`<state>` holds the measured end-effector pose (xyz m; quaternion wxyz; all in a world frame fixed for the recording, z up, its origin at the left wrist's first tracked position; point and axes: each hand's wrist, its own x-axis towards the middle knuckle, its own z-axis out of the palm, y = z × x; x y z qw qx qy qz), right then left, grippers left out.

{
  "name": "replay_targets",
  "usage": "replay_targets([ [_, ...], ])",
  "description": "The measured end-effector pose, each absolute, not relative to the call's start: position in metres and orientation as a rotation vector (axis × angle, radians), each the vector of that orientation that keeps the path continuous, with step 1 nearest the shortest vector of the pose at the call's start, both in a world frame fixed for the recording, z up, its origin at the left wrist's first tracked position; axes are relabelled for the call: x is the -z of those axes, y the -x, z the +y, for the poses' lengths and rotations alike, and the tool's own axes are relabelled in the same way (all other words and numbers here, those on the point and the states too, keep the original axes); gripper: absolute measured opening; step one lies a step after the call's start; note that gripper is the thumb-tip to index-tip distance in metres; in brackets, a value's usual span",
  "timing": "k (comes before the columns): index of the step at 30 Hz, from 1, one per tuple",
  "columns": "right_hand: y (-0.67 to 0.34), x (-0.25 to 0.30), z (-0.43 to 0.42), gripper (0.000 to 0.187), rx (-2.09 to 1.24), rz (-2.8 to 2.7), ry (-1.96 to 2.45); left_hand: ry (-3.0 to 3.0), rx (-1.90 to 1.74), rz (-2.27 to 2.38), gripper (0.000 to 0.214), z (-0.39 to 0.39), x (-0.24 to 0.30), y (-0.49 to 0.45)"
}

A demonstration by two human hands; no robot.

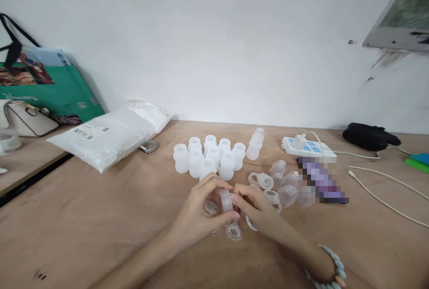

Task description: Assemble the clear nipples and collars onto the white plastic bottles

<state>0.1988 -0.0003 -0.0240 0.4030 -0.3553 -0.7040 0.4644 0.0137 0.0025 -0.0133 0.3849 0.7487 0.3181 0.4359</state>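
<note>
Left hand [196, 208]: holding a clear, ribbed, translucent plastic ring [226, 200], thumb bracing from below, index finger arching over the top edge. The grip is closing only to the ring's width. Ring is standing on edge, low over the table, just in front of the white bottles.

Right hand [259, 208]: bringing thumb and index finger nearly together at the ring's right side. Cannot tell whether they are pinching its rim, a small insert, or merely touching.

Handling, judged by look: ring is probably weighing very little, staying fairly stiff, and sliding easily where smooth. Ribbed outer wall is offering the best purchase; opposite edges are suiting a thumb-and-finger hold. Thin rim is likely flexing if squeezed hard.

Materials: a cluster of milky-white, waisted, matte bottles [213, 158] is standing upright beyond the hands, mouths open, looking soft-walled. One frosted-white bottle with a clear domed top [254, 148] is standing just apart, to the right. Clear, rounded, glossy plastic domes [288, 195] are lying beyond the right hand, catching light. Clear, flat-rimmed, glossy plastic rings [233, 231] are lying beneath and around the hands. Brown, faintly grained wooden tabletop [134, 226] is bearing everything, looking smooth and dull.
</note>
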Motion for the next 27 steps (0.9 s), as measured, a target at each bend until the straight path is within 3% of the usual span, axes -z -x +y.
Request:
replay_targets([
  [8, -0.203, 0.014, -0.006, 0.043, -1.15, -1.877, 0.85, -1.632, -1.086, 0.561, 0.03, 0.002, 0.01, -0.016],
  [27, -0.207, 0.007, -0.009, 0.05, -1.151, -1.897, 0.857, -1.522, -0.925, 0.546, 0.029, 0.003, -0.001, -0.01],
])
